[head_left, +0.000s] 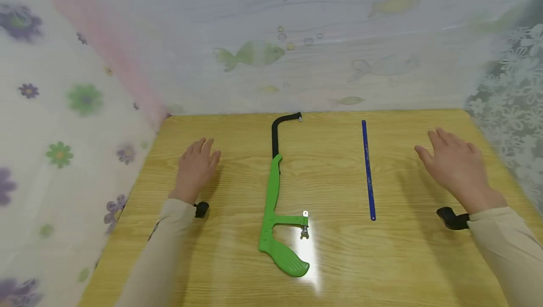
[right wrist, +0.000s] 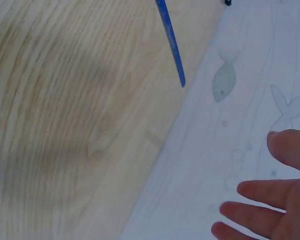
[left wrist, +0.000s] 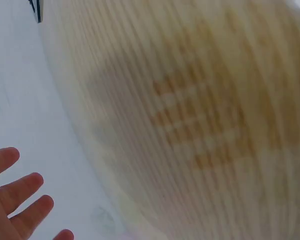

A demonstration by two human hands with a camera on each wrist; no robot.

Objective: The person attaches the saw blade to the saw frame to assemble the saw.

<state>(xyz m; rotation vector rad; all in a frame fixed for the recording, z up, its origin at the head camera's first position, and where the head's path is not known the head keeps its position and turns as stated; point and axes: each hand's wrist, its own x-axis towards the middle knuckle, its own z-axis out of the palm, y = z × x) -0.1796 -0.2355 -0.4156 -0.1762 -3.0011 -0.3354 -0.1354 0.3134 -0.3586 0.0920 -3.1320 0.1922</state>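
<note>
A hacksaw frame with a green handle (head_left: pixel 290 258) and a black bent front bar (head_left: pixel 275 138) lies on the wooden table, with no blade fitted. A wing nut (head_left: pixel 304 233) sits at the end of its short green arm. To its right lies a separate blue hacksaw blade (head_left: pixel 368 170), whose far end also shows in the right wrist view. My left hand (head_left: pixel 196 168) is held left of the frame, fingers spread and holding nothing. Over the table's right side my right hand (head_left: pixel 458 165) hovers, relaxed and apart from the blade.
The wooden table (head_left: pixel 237 179) ends at a fish-patterned curtain (head_left: pixel 250 76) behind. A flower-patterned sheet (head_left: pixel 59 123) hangs along the left side, and a lace-like floral cloth (head_left: pixel 517 99) at the right. Black wrist straps (head_left: pixel 451 219) stick out by the sleeves.
</note>
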